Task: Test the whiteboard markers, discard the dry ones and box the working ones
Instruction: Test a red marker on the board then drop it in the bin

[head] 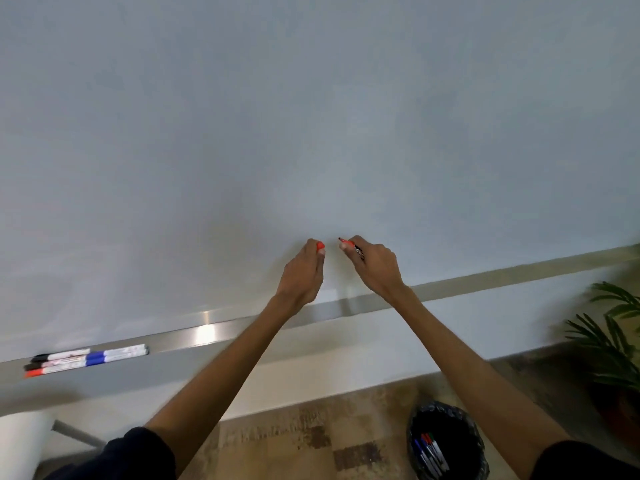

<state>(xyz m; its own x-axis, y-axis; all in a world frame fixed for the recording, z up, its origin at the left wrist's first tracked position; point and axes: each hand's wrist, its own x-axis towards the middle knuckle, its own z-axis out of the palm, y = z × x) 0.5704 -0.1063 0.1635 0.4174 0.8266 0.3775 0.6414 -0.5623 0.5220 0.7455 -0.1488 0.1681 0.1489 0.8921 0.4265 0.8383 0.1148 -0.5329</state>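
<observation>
Holding uncapped red marker (350, 245) in my right hand (375, 268), fingers pinched round barrel, tip near whiteboard (311, 116), contact unclear. My left hand (304, 271) pinches red cap (320, 246), just beside; hands apart. Spare markers (86, 360) on tray (207, 336) at 8 o'clock. Bin (415, 427) at 5 o'clock, markers inside.
</observation>
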